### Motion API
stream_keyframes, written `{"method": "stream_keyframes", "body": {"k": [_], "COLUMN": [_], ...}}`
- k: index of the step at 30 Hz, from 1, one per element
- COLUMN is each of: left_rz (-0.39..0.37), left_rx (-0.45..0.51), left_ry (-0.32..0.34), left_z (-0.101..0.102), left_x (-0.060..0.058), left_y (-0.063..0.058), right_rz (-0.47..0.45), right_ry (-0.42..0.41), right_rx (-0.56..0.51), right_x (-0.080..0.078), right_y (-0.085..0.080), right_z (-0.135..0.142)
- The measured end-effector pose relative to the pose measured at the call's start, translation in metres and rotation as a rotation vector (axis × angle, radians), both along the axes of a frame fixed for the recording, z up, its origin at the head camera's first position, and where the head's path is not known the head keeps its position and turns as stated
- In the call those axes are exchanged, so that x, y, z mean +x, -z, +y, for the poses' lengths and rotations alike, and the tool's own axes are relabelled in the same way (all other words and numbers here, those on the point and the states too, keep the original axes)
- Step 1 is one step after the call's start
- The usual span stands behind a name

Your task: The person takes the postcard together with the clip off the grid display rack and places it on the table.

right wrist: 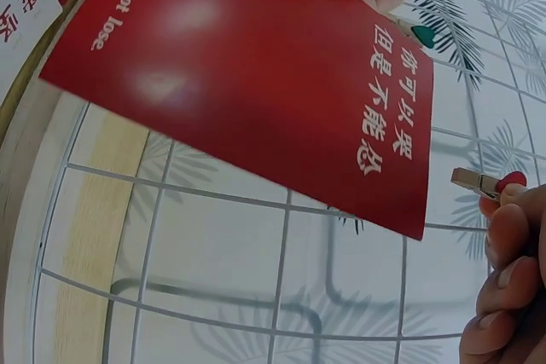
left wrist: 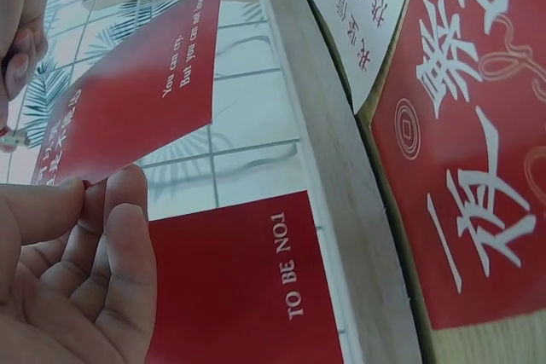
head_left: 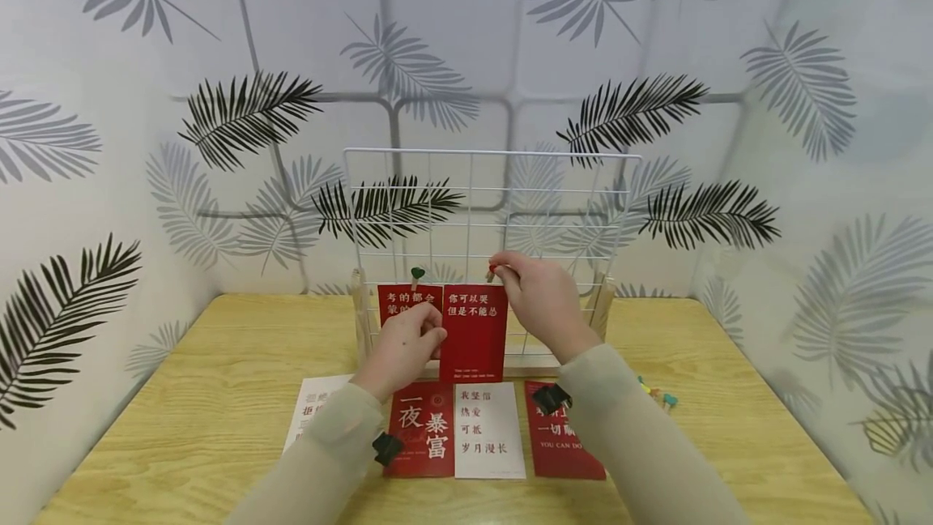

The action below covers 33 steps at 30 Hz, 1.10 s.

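Observation:
A red card (head_left: 472, 347) with white writing stands before the white wire grid (head_left: 470, 201). My left hand (head_left: 404, 347) pinches its left edge between thumb and fingers. Above the card's top right corner, my right hand (head_left: 545, 298) pinches a small wooden clothespin (right wrist: 472, 182) with a red heart. In the right wrist view the clothespin is apart from the card. Another red card (left wrist: 243, 291) hangs on the grid to the left, under a clothespin with a green heart (head_left: 417, 273); my left hand partly covers it in the head view.
Wooden feet (head_left: 602, 310) support the grid on the wooden table (head_left: 197, 395). In front lie a red card (head_left: 420, 460), white cards (head_left: 490, 432) and, partly behind my right sleeve, another red card (head_left: 568, 460). Small coloured clothespins (head_left: 668, 401) lie at the right.

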State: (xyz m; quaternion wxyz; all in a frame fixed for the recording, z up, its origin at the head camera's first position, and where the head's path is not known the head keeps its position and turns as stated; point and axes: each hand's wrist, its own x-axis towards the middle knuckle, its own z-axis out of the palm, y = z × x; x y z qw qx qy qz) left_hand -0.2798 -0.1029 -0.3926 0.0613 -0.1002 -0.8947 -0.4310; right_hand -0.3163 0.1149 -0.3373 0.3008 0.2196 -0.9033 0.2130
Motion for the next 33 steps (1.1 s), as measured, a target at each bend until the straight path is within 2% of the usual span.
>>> {"method": "stream_keyframes", "body": {"k": [7,12,18,27,33], "left_rz": [-0.005,-0.011,-0.046,-0.064,-0.077], "left_rx": [-0.010,-0.003,0.044,0.021,0.011], "left_ry": [0.020,0.040,0.067,0.047,0.038], "left_z": [-0.010,-0.019,-0.030,-0.046,-0.056], "left_x": [0.011,0.016,0.022,0.028,0.034], "left_y": [-0.004,-0.005,-0.003,0.000,-0.004], "right_rz": [-0.053,-0.101,-0.163,-0.134,-0.166], "right_ry": [-0.037,-0.030,-0.052,-0.071,-0.082], "right_rx": [-0.028,-0.060,-0.121,-0.121,-0.137], "right_x": [0.009,0.014,0.020,0.026,0.032], "right_y": [-0.001,-0.001,0.004,0.009,0.011], "right_z": [0.014,0.023,0.032,0.042,0.049]}}
